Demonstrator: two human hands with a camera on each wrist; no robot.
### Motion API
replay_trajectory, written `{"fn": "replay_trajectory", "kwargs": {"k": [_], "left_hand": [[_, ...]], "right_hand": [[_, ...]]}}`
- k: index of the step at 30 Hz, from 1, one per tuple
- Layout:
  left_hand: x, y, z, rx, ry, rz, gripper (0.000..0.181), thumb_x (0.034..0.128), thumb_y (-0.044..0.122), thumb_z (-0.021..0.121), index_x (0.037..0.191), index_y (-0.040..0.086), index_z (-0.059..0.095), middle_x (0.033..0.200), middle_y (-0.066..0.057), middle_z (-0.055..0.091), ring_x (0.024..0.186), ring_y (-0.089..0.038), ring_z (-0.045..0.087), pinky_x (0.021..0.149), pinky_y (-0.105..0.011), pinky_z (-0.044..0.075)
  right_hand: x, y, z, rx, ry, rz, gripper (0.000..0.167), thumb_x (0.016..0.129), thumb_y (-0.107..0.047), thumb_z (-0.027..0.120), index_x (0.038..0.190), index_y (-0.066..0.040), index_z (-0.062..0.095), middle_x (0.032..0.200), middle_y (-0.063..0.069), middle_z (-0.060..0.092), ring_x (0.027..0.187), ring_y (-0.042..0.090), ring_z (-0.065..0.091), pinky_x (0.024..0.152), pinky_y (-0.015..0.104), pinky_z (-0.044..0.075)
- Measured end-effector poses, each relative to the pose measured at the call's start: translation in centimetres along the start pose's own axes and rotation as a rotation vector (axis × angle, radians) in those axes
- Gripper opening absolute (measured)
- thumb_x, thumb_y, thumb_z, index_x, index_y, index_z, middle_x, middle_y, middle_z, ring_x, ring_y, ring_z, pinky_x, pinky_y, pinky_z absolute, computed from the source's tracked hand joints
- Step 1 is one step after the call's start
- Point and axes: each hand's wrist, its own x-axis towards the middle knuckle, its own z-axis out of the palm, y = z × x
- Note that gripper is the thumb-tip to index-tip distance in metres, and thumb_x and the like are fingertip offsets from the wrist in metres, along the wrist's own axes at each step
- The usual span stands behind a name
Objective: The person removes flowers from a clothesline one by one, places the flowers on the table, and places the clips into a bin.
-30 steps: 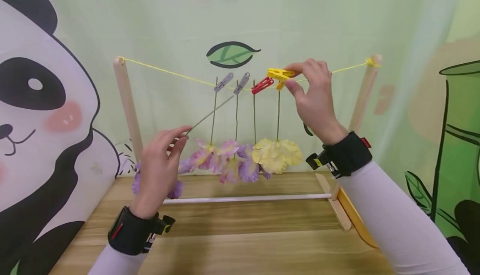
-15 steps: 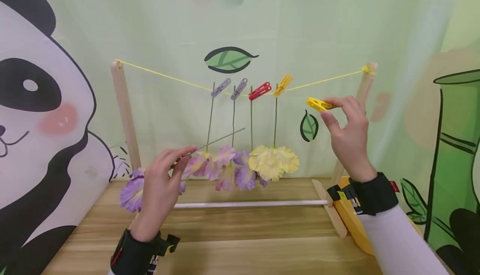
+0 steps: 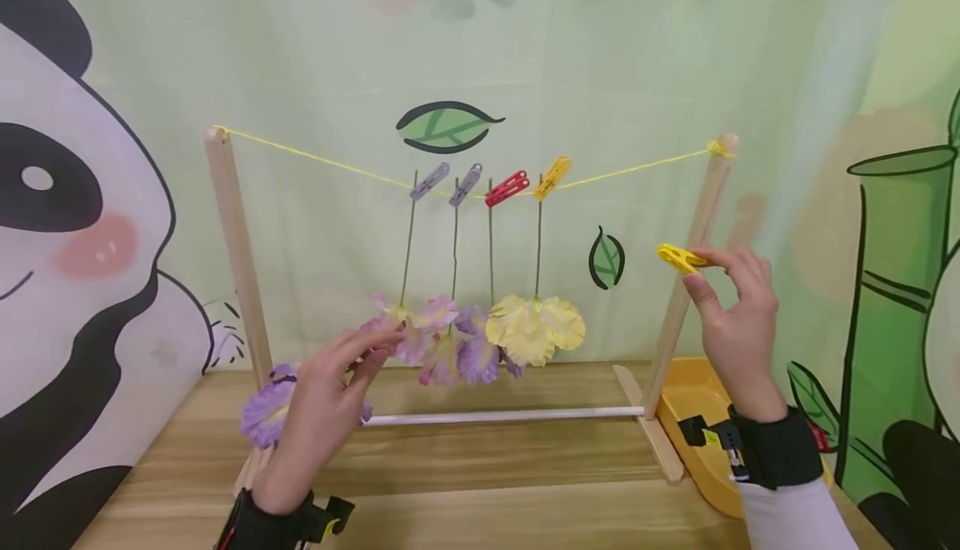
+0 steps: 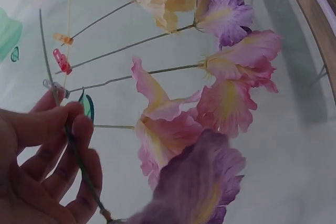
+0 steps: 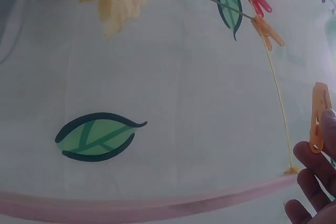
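Observation:
My left hand (image 3: 326,408) pinches the thin green stem (image 4: 80,163) of a purple artificial flower (image 4: 197,182). The bloom hangs low, partly hidden behind that hand in the head view. Off to the right, my right hand (image 3: 738,317) holds a yellow clothespin (image 3: 678,258) between thumb and fingers, apart from the yellow string (image 3: 315,157). Pink flowers (image 3: 442,354), a purple flower (image 3: 480,346) and a yellow flower (image 3: 536,329) dangle bloom-down from the string. Grey clothespins (image 3: 430,182), a red clothespin (image 3: 507,188) and an orange-yellow clothespin (image 3: 553,178) clip their stems.
Two wooden posts (image 3: 238,254) carry the string, joined low down by a white rod (image 3: 510,416). A yellow tray (image 3: 708,483) stands by the right post on the wooden table (image 3: 480,517). Behind hangs a printed panda curtain (image 3: 315,42).
My right hand has moved away from the string, right and down, with the yellow clothespin. The left hand has lowered, and its stem has swung from slanting upward to lower down.

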Motion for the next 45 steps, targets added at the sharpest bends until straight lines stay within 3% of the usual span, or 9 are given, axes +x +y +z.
{"fn": "replay_trajectory", "kwargs": {"k": [6,13,17,20,24,27,33,39,45], "left_hand": [[-0.6,-0.2,-0.2,-0.007,-0.148,-0.021,0.029,0.0953,-0.002,0.071,0.117,0.016,0.078,0.114,0.000,0.075,0.076,-0.006,0.063,0.066,-0.025,0.050],[-1.3,-0.1,-0.4,-0.008,-0.331,0.004,0.028,0.0973,0.000,0.069,0.119,0.016,0.077,0.118,-0.005,0.076,0.066,-0.002,0.060,0.062,-0.025,0.050],[-1.5,-0.1,-0.5,0.036,-0.404,0.013,0.030,0.0995,0.003,0.067,0.121,0.021,0.076,0.118,0.000,0.075,0.084,-0.008,0.070,0.072,-0.029,0.056],[-1.6,-0.1,-0.3,0.080,-0.460,0.043,0.028,0.0998,0.003,0.067,0.119,0.022,0.075,0.127,-0.002,0.073,0.093,-0.013,0.072,0.076,-0.030,0.057],[-1.8,-0.3,0.5,0.043,-0.561,0.051,0.035,0.0971,-0.001,0.069,0.125,0.020,0.071,0.115,-0.001,0.075,0.087,-0.011,0.069,0.074,-0.030,0.056],[-2.0,-0.6,1.2,0.008,-0.611,0.035,0.043,0.0946,-0.006,0.069,0.130,0.018,0.068,0.100,0.005,0.072,0.087,-0.011,0.068,0.076,-0.030,0.056],[-2.3,-1.5,2.3,0.005,-0.710,0.023,0.038,0.0923,-0.012,0.068,0.119,0.015,0.075,0.095,0.006,0.071,0.083,-0.007,0.065,0.073,-0.027,0.056],[-3.0,-2.2,3.6,-0.053,-0.855,-0.062,0.031,0.0932,-0.009,0.069,0.114,0.014,0.074,0.096,0.002,0.072,0.083,-0.007,0.065,0.073,-0.027,0.055],[-4.1,-2.9,5.3,-0.044,-0.903,-0.100,0.026,0.0929,-0.009,0.068,0.107,0.012,0.072,0.091,-0.002,0.071,0.076,-0.007,0.062,0.068,-0.026,0.052]], "right_hand": [[-1.9,1.6,-1.4,-0.027,0.003,0.046,0.033,0.090,0.009,0.073,0.123,0.007,0.070,0.109,-0.024,0.055,0.109,0.001,0.045,0.096,0.024,0.029],[-2.8,3.2,-2.5,-0.072,-0.006,0.064,0.032,0.092,0.009,0.072,0.123,0.007,0.070,0.109,-0.020,0.056,0.109,-0.004,0.043,0.097,0.022,0.029],[-2.5,4.4,-2.9,-0.110,-0.011,0.078,0.032,0.094,0.003,0.073,0.126,0.005,0.071,0.111,-0.015,0.058,0.112,-0.005,0.042,0.098,0.022,0.030],[-2.2,5.3,-3.3,-0.139,-0.023,0.105,0.031,0.096,0.000,0.073,0.126,0.004,0.070,0.111,-0.001,0.063,0.114,0.005,0.045,0.100,0.025,0.031],[-2.3,6.7,-3.8,-0.203,-0.074,0.151,0.031,0.098,-0.002,0.070,0.128,0.005,0.068,0.118,0.020,0.057,0.115,0.026,0.044,0.101,0.035,0.032],[-2.3,7.8,-4.1,-0.247,-0.098,0.186,0.031,0.100,-0.003,0.069,0.130,0.006,0.067,0.118,0.025,0.051,0.112,0.031,0.042,0.095,0.037,0.030],[-2.8,10.2,-4.3,-0.285,-0.129,0.207,0.029,0.098,0.000,0.070,0.125,0.011,0.067,0.114,0.028,0.051,0.108,0.042,0.044,0.087,0.045,0.028],[-3.8,13.1,-3.8,-0.321,-0.253,0.267,0.030,0.099,-0.001,0.069,0.126,0.013,0.064,0.114,0.030,0.052,0.106,0.048,0.046,0.086,0.053,0.031],[-5.0,15.7,-3.7,-0.394,-0.486,0.317,0.031,0.098,-0.003,0.071,0.120,0.017,0.064,0.105,0.031,0.056,0.091,0.043,0.053,0.073,0.044,0.040]]}}
